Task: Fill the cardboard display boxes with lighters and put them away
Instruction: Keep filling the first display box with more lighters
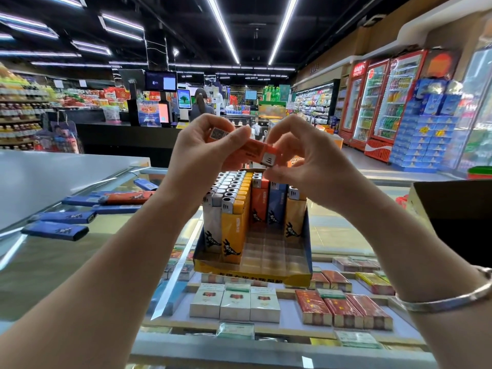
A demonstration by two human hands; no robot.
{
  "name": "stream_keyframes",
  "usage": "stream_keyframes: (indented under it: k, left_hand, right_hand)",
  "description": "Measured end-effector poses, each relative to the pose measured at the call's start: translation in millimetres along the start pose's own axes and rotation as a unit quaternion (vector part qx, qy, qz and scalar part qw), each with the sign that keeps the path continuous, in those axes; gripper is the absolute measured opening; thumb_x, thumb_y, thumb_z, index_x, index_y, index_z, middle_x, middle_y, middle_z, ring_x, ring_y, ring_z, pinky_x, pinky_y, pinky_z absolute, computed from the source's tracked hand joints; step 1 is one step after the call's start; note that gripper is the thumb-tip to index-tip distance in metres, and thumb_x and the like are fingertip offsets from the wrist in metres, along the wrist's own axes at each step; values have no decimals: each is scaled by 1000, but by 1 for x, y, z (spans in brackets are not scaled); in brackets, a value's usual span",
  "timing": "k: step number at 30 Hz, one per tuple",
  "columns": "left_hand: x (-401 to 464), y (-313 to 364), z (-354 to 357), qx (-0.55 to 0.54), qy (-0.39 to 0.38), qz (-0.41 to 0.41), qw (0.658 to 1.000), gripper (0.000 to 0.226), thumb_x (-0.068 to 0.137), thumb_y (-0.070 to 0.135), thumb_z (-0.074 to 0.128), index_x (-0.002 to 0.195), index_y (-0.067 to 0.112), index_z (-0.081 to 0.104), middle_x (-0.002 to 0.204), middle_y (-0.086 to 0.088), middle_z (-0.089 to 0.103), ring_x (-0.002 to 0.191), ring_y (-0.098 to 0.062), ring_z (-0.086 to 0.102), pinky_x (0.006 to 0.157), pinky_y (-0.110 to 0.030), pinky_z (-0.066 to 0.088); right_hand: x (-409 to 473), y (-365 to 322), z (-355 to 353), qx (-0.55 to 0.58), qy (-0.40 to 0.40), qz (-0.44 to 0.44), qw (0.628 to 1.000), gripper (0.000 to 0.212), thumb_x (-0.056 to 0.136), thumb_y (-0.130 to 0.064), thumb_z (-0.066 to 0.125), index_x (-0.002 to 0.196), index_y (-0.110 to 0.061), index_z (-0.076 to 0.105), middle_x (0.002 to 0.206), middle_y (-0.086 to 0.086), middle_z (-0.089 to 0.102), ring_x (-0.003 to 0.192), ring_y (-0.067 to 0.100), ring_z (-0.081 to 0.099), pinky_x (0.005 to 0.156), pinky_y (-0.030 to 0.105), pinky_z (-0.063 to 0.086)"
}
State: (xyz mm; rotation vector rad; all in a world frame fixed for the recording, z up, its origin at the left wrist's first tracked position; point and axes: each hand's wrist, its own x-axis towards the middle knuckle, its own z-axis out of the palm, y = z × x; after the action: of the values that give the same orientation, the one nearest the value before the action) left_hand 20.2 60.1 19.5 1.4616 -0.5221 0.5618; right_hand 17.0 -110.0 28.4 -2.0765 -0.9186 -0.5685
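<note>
Both bare forearms are raised and converge above the display box [253, 257], hands held close together at its far end. The left hand [205, 145] is curled, thumb and fingers closed round an orange lighter [255, 151], palm turned rightward. The right hand [300, 158] is bent at the wrist, its fingertips [277, 141] pinched on the lighter's metal-capped end. A silver bangle [447, 299] is worn on the right wrist.

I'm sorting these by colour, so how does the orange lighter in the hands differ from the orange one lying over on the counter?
The held orange lighter lies sideways in the air above the display box, pinched by the left hand and right hand. The counter orange lighter rests flat on the glass among blue lighters, untouched. Both are orange with silver heads.
</note>
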Motion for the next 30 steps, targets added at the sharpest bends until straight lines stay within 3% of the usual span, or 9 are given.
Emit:
stream_keyframes:
  k: [3,8,12,15,19,23,27,30]
  left_hand:
    - [2,-3,-1,-8,4,-38,999,27,71,31,68,86,13,55,68,0,70,60,-13,68,54,-20,54]
    - [3,-7,1,85,-12,-46,995,21,88,36,53,92,16,56,73,1,66,65,0,64,61,-9,49]
    - [5,-11,1,154,-50,-80,984,14,92,32,49,98,21,56,90,6,65,69,15,57,61,-11,39]
    - [8,-14,1,185,-89,-147,968,18,89,15,54,106,22,57,93,11,58,82,6,52,62,-14,35]
    - [8,-14,2,193,-124,-237,944,32,86,2,50,112,19,57,97,2,58,90,-13,58,64,-22,48]
    - [8,-12,2,175,-123,-264,940,25,87,0,48,103,18,58,94,-8,62,75,-14,61,47,-14,49]
    - [7,-12,2,181,-123,-267,939,22,87,2,48,100,16,59,96,-11,62,76,-16,60,50,-15,50]
    - [7,-11,3,187,-113,-262,940,21,87,3,48,97,17,62,92,-7,61,77,-14,58,51,-15,50]
  right_hand:
    - [1,-1,1,-12,30,-15,999,33,76,-6,72,86,-29,52,76,-2,61,74,16,62,65,23,49]
    - [1,-3,-1,2,98,-20,995,10,87,-14,62,88,-22,57,77,6,64,71,22,64,68,42,55]
    - [3,1,-2,34,158,12,987,5,89,-11,58,85,-14,58,81,11,65,61,14,66,52,26,55]
    - [3,5,-5,57,189,31,980,4,87,-7,61,90,-8,60,75,6,65,49,7,61,46,18,50]
    - [3,9,-6,18,154,37,987,17,82,-3,66,94,-11,57,77,10,65,50,4,59,47,15,48]
    - [3,10,3,-65,93,28,993,24,80,-2,68,92,-17,55,82,6,63,72,18,63,65,27,55]
    - [1,13,13,-118,51,9,992,21,80,-2,68,95,-13,59,77,-5,59,69,3,57,64,10,48]
    - [-2,17,20,-160,32,-15,986,20,80,-7,70,97,-11,62,83,0,64,74,10,59,68,12,47]
